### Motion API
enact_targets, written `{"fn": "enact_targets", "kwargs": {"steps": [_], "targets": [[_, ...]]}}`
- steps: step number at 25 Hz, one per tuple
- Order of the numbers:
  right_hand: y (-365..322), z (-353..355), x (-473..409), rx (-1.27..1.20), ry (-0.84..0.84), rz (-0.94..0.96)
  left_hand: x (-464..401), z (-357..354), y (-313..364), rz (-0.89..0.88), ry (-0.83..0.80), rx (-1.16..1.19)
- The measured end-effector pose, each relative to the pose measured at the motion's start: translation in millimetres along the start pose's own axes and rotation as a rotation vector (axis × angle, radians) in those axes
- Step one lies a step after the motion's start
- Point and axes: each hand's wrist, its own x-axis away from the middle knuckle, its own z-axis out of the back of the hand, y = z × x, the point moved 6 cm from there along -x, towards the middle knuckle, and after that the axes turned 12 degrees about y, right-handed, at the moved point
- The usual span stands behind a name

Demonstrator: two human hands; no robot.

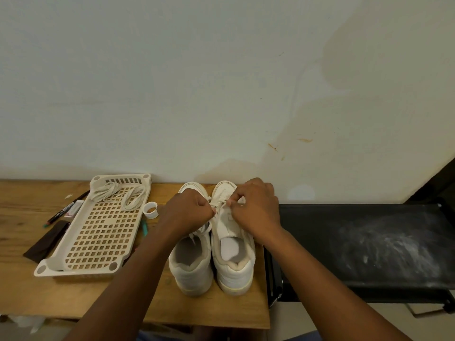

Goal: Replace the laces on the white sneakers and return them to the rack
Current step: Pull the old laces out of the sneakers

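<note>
Head view shows both my hands over the sneakers, which stand side by side on the table, toes to the wall. My left hand is curled round a lace end; my right hand pinches the lace on the right shoe. I judge I'm working the lace near the toe eyelets. To do it well I'd keep both ends even and flat, pulling gently. Spare laces lie in the tray; the rack waits at right.
</note>
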Motion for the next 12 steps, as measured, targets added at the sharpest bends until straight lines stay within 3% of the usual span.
{"fn": "enact_targets", "kwargs": {"steps": [5,7,9,12], "targets": [[42,46,-20,-0.412,0.445,-0.458,2,5,0,0.030,0.004,-0.043],[52,56,-18,-0.466,0.507,-0.558,2,5,2,0.023,0.033,-0.069],[52,51,-19,-0.411,0.362,-0.573,5,8,6,0.009,0.088,-0.084],[43,30,-18,-0.107,0.007,-0.448,11,12,15,-0.066,0.190,-0.072]]}}
